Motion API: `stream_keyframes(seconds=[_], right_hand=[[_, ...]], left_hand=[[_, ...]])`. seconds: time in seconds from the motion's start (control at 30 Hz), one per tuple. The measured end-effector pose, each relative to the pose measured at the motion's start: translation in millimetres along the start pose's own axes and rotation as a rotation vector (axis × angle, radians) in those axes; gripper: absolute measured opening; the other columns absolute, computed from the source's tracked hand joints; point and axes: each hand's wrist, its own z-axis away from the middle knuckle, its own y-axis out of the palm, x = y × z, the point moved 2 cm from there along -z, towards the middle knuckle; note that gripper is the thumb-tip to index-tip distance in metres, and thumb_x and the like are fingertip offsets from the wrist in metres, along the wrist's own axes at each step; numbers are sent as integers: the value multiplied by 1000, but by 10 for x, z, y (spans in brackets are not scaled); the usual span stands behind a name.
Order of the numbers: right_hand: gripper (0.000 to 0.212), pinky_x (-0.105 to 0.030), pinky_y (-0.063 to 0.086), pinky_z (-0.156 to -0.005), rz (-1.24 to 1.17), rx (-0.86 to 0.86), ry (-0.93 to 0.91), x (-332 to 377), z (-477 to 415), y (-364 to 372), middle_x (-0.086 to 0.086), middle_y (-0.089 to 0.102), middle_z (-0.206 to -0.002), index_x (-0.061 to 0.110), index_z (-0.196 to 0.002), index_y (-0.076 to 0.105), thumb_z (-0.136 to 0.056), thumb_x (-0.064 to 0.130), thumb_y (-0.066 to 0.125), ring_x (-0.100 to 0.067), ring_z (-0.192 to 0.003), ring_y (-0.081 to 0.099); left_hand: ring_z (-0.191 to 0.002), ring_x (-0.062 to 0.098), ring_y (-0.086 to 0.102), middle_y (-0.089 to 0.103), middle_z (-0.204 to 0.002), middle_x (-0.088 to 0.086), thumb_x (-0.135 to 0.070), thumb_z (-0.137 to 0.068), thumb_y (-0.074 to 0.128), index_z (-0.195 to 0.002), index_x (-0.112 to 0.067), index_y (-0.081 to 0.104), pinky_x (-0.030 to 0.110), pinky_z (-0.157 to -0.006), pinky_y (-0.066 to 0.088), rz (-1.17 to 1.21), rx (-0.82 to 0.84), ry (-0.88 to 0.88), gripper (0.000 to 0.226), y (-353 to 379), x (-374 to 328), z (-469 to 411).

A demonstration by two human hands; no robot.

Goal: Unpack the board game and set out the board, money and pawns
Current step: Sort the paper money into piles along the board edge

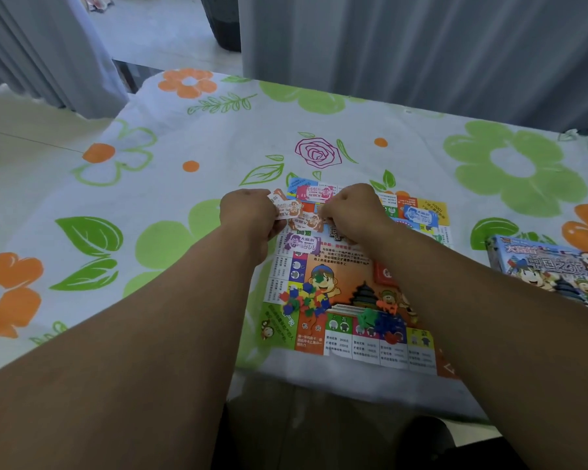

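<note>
L hand point(248, 215) + R hand point(350, 212) both curling, pinching orange notes point(297, 215) over far end of board point(350, 290). Notes looking thin, floppy, light, tearable; prob. best gripping edges, peeling singly.

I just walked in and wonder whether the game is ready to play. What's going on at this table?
Setup is under way. The board lies open on the flowered tablecloth. The left hand and right hand both pinch orange notes over its far side. A pink note, a purple note and a blue note already lie on the board. Small plastic pieces sit on it in two loose piles. The box rests to the right.
</note>
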Motion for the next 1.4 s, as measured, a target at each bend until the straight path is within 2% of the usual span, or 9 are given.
stream_keyframes(seconds=[0.13, 0.33, 0.5, 0.73, 0.83, 0.93, 1.1, 1.2, 1.4], right_hand=[[34, -21, 33, -41, -213, 116, -70, 127, 102, 34, -9, 58, -69, 1, -84, 65, -92, 33, 70, -11, -40, 43], [19, -19, 36, -38, -166, 101, -63, 106, 105, 38, -5, 58, -63, -4, -96, 68, -92, 14, 70, -6, -37, 44], [19, -16, 38, -39, -107, 43, -54, 35, 54, 2, -4, 61, -67, -5, -97, 69, -92, 14, 71, 3, -34, 49], [21, -35, 55, -66, -12, -8, -77, 3, 2, 29, -11, 68, -79, 0, -91, 68, -88, 19, 75, -21, -69, 66], [35, -24, 44, -49, -122, 47, -97, 93, 69, 41, -7, 62, -70, -1, -87, 64, -92, 32, 71, -3, -47, 55], [28, -20, 33, -39, -214, 144, -106, 163, 132, 78, -6, 60, -68, -1, -92, 65, -90, 26, 73, -10, -42, 42], [15, -20, 36, -38, -161, 96, -69, 128, 103, 52, -8, 62, -73, -4, -97, 67, -90, 9, 71, -14, -48, 46], [17, -22, 34, -40, -208, 77, 13, 58, 66, -12, -17, 65, -74, -9, -99, 66, -90, 5, 69, -16, -46, 44], [18, -24, 46, -45, -39, 17, -25, -18, 27, -13, -20, 74, -84, -5, -88, 71, -87, 13, 75, -14, -50, 57]], left_hand=[[-80, 26, 69, 67, -98, 17, 11, -93, 53, -108, -10, 63, 38, -77, 62, 10, 9, -27, 28, 39, 9, 10], [-68, 19, 66, 68, -81, 12, 4, -98, 46, -87, -7, 63, 34, -83, 58, -16, 4, -34, 24, 27, 21, -34], [-73, 16, 63, 64, -100, 12, 4, -95, 47, -127, -3, 58, 30, -68, 58, -13, -20, 23, 35, -62, 46, -141], [-79, 23, 66, 63, -93, 12, 9, -95, 54, -101, -13, 63, 34, -73, 62, 21, -39, -29, 25, -7, 52, -104], [-82, 27, 68, 65, -100, 17, 13, -90, 58, -102, -10, 63, 32, -70, 62, 3, 8, -22, 26, 4, 44, -68], [-83, 28, 70, 68, -101, 18, 13, -89, 59, -109, -8, 63, 33, -70, 63, -7, 43, -15, 30, 25, 46, -62], [-73, 20, 65, 67, -90, 11, 8, -96, 50, -111, -7, 63, 41, -85, 60, -24, 16, 1, 24, 18, 42, -106], [-70, 17, 65, 64, -87, 7, 5, -97, 46, -118, -5, 61, 32, -72, 60, -2, -17, 45, 28, -5, 49, -156], [-79, 20, 69, 63, -90, 9, -3, -101, 47, -89, -18, 60, 38, -78, 62, 29, -79, -7, 23, 34, 41, -113]])
